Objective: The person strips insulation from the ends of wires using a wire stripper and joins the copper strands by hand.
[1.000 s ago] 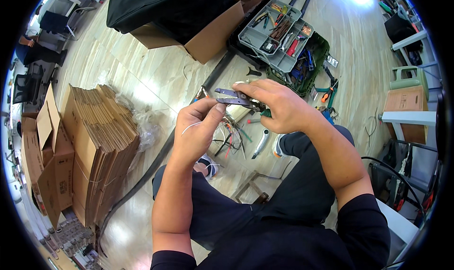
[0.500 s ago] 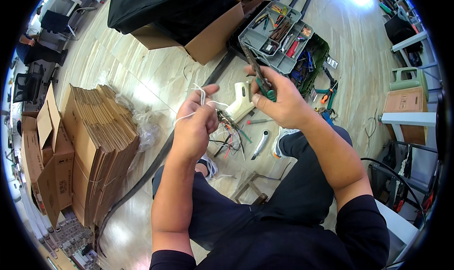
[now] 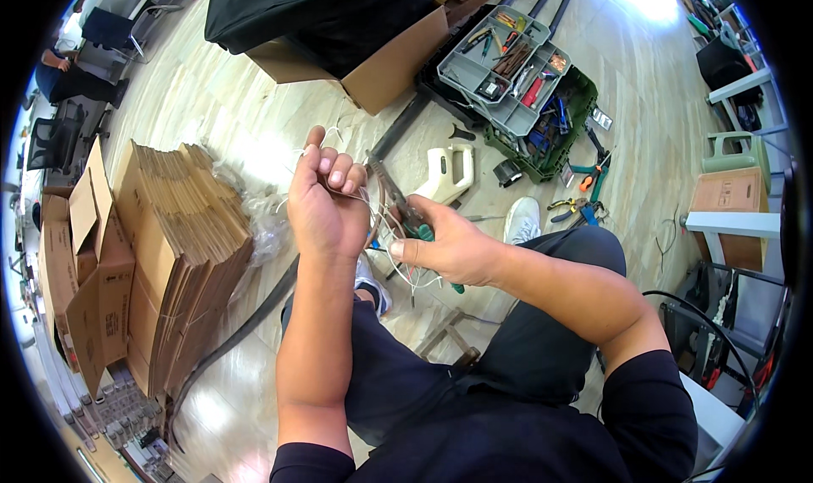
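Observation:
My left hand (image 3: 329, 205) is turned palm up with its fingers curled over thin white wires (image 3: 415, 273). The wires trail across to my right hand and hang below it. My right hand (image 3: 453, 244) grips a green-handled plier-like tool (image 3: 388, 183) with long, worn metal jaws pointing up and left. The jaws lie close beside my left fingers; whether they touch a wire I cannot tell. Past my hands, on the floor, a cream plastic housing (image 3: 442, 176) with a looped handle lies on its side. My right hand and the tool hide part of the wire bundle.
Ahead stands an open toolbox (image 3: 500, 77) with grey trays, near a cardboard box (image 3: 373, 72) holding a black bag. More pliers (image 3: 576, 209) lie to the right. Flattened cartons (image 3: 190, 229) are stacked at the left. A person (image 3: 72, 81) is at the far left.
My left hand has rolled palm up and shifted slightly left. My right hand has brought the tool left and down, close to the left hand, and its jaws now lie beside the wires.

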Action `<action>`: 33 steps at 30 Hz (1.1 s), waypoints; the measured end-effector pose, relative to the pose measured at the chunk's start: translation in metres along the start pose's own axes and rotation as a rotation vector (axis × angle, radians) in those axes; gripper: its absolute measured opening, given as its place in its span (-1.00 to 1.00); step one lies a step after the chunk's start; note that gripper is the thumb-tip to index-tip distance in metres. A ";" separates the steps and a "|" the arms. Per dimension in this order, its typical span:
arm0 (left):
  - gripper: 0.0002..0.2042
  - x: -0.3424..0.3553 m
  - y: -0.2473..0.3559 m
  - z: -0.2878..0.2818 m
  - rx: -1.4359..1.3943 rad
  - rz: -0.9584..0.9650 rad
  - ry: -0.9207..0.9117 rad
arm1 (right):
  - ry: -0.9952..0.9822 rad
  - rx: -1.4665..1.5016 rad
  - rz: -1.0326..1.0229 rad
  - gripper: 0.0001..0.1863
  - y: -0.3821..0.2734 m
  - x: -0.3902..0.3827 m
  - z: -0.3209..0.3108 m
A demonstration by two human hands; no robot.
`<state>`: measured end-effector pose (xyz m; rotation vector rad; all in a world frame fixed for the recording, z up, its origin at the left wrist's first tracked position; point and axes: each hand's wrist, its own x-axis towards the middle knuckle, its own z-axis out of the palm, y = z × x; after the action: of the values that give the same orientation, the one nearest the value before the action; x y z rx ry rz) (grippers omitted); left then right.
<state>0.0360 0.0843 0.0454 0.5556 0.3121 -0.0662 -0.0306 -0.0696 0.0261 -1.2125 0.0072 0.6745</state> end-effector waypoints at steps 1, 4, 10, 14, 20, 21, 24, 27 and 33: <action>-0.74 0.000 -0.001 0.001 0.019 0.003 0.019 | 0.036 -0.027 -0.010 -0.65 0.002 0.003 0.000; -0.74 -0.001 -0.002 0.005 0.102 0.043 0.058 | 0.099 -0.198 -0.138 -0.69 0.004 0.007 -0.001; -0.72 0.000 0.009 -0.001 0.355 0.137 0.003 | -0.001 -0.352 -0.067 -0.68 -0.004 0.006 -0.002; -0.72 -0.006 0.007 0.006 0.492 0.095 -0.065 | 0.151 -0.540 -0.274 -0.55 -0.004 0.006 -0.017; -0.73 -0.018 0.002 0.009 0.500 0.036 -0.047 | 0.326 -0.951 -0.518 -0.46 -0.020 0.005 -0.027; -0.74 -0.019 0.001 0.008 0.498 0.024 -0.056 | 0.319 -0.943 -0.501 -0.44 -0.022 0.005 -0.027; -0.76 -0.020 -0.001 0.002 0.560 -0.013 -0.115 | 0.300 -0.953 -0.478 -0.40 -0.026 0.005 -0.028; -0.79 -0.020 -0.003 0.001 0.631 0.005 -0.119 | 0.284 -1.015 -0.505 -0.39 -0.028 0.005 -0.031; -0.85 -0.022 -0.003 -0.001 0.778 0.086 -0.219 | 0.280 -1.120 -0.573 -0.34 -0.032 0.004 -0.040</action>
<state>0.0144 0.0815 0.0501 1.3211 0.0346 -0.1665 0.0016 -0.1079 0.0366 -2.2446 -0.5266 -0.0705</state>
